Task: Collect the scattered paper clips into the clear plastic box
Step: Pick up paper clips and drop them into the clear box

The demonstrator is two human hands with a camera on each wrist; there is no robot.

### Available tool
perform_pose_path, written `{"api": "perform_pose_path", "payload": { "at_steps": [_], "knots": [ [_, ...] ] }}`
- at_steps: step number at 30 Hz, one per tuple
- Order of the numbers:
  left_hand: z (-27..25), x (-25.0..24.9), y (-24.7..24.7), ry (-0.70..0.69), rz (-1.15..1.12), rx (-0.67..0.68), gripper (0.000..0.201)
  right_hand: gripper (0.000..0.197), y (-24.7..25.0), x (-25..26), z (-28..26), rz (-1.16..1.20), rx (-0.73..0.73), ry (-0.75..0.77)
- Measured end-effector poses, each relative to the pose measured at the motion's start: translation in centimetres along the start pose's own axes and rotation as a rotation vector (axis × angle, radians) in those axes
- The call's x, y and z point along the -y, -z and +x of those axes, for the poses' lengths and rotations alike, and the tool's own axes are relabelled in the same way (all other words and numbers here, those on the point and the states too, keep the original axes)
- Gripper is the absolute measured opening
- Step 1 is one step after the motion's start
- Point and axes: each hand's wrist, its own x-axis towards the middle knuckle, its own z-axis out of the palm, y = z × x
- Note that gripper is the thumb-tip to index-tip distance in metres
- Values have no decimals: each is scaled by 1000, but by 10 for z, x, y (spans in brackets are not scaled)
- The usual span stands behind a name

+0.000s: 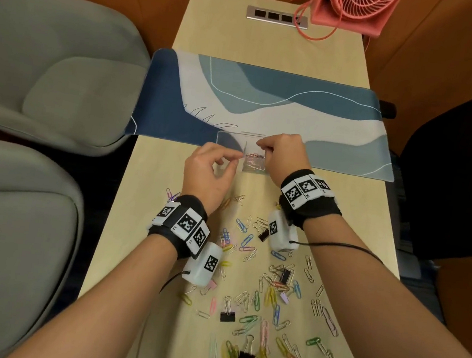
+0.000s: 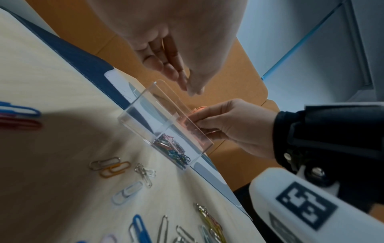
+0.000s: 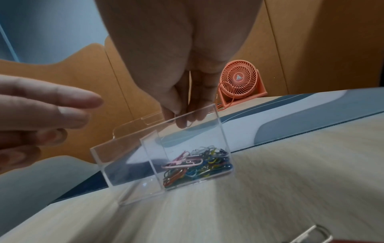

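Both hands — left, right — flanking clear plastic box

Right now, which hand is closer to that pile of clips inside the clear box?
The right hand: its fingertips hang over the compartment holding the clip pile, pinching a clip. The left hand hovers beside the clear box, over its empty side.

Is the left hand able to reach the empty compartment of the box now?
Probably yes: the left hand hovers beside the box, whose top is open, and the right hand is over the other compartment.
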Motion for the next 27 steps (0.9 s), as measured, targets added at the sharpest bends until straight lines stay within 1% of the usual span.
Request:
{"api": "perform_pose_path", "payload": {
  "at_steps": [3,5,7,9,12,14,17,20,21,23,25,27],
  "knots": [
    [-8,-1,2,20,-5,35,18,34,4,1,-3,42,-44,-4],
    [-17,-2,4,32,6,69,17,30,14,3,-13,92,-78,3],
    [-32,-4,9,57,16,144,17,27,28,7,-36,108,-90,30],
    [-57,-9,14,88,36,256,17,24,38,9,-71,119,-57,54],
    [-106,-15,20,87,87,446,18,21,41,6,-137,166,55,8],
    [-142,-21,25,68,120,557,20,20,37,0,-188,181,198,-43],
    [-194,-28,40,74,139,669,20,14,25,-7,-265,174,409,-97],
    [-237,-31,60,118,160,759,16,11,9,-4,-328,248,480,-149],
    [-250,-31,67,142,163,771,17,12,4,-1,-345,285,494,-150],
    [-273,-30,81,199,171,780,24,18,-8,5,-372,310,487,-90],
    [-293,-28,93,241,183,757,36,32,-18,11,-389,222,466,-16],
    [-313,-25,104,248,220,738,52,50,-24,16,-400,63,439,7]
  ]
}}
